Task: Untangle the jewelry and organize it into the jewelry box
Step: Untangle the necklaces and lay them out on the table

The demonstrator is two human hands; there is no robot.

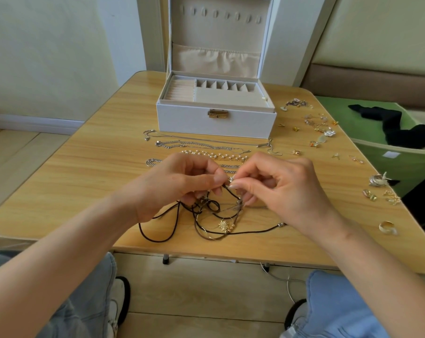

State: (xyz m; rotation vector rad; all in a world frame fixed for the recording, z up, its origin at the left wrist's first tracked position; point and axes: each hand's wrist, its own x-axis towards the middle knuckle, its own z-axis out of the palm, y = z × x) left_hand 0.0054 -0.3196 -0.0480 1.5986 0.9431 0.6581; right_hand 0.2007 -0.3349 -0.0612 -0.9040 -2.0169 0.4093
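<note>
A tangle of dark cord necklaces (pixel 206 220) with a gold sun pendant (pixel 223 225) lies near the table's front edge. My left hand (pixel 179 184) and my right hand (pixel 279 186) meet just above it, each pinching part of the tangle at a small silver clasp between their fingertips. Behind the hands, several silver chains (pixel 197 143) and a pearl strand (pixel 221 156) lie stretched out in rows. The white jewelry box (pixel 189 118) stands open at the back, lid upright, its beige compartments showing nothing inside.
Along the wooden table's (pixel 84 172) right side lie scattered earrings (pixel 321 128), silver rings (pixel 377 180) and a gold ring (pixel 387 226). A green bin (pixel 387 157) holding black cloth stands to the right of the table. My knees are below the front edge.
</note>
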